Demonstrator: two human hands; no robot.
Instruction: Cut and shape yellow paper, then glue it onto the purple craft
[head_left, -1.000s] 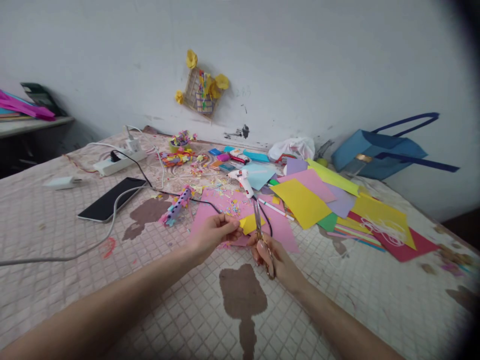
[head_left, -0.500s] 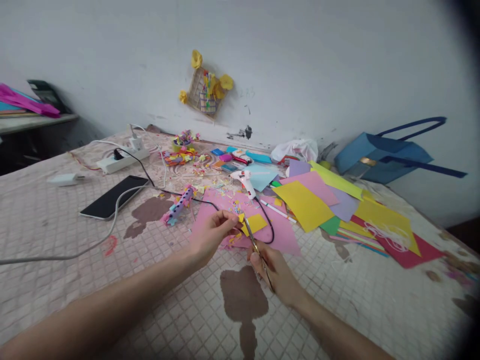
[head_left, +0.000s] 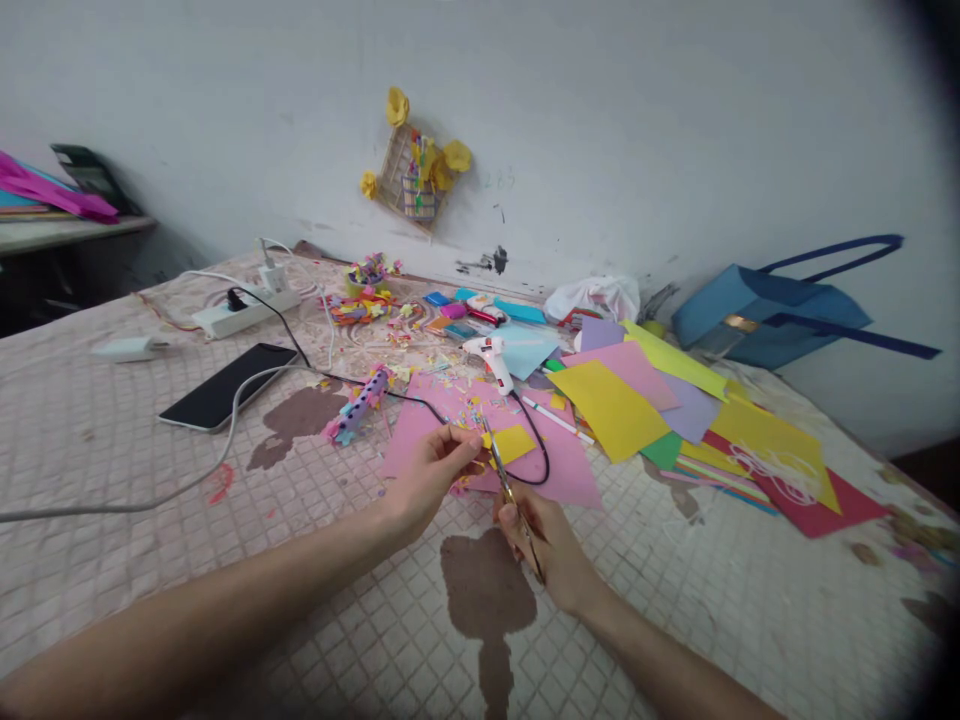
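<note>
My left hand (head_left: 442, 465) pinches a small piece of yellow paper (head_left: 487, 440) between thumb and fingertips. Closed around the handles of a pair of scissors (head_left: 505, 484) is my right hand (head_left: 544, 540), with the blades pointing up and away beside that piece. Both hands hover over the near edge of a pink sheet (head_left: 420, 400), where a larger yellow piece (head_left: 514, 443) and many tiny paper scraps lie. A white glue gun (head_left: 491, 362) rests at the sheet's far edge, its black cord curving right of the scissors.
Left are a decorated purple tube (head_left: 360, 405), a dark-screened phone (head_left: 229, 387) and a white power strip (head_left: 244, 314), with cables crossing the tabletop. Coloured sheets (head_left: 607, 408) overlap on the right, before a blue bag (head_left: 772, 315). A flower-filled pot (head_left: 367, 275) stands at the back.
The scissor blades look closer together than before, beside the small yellow piece. Both hands stay in nearly the same place; the whole view has shifted slightly.
</note>
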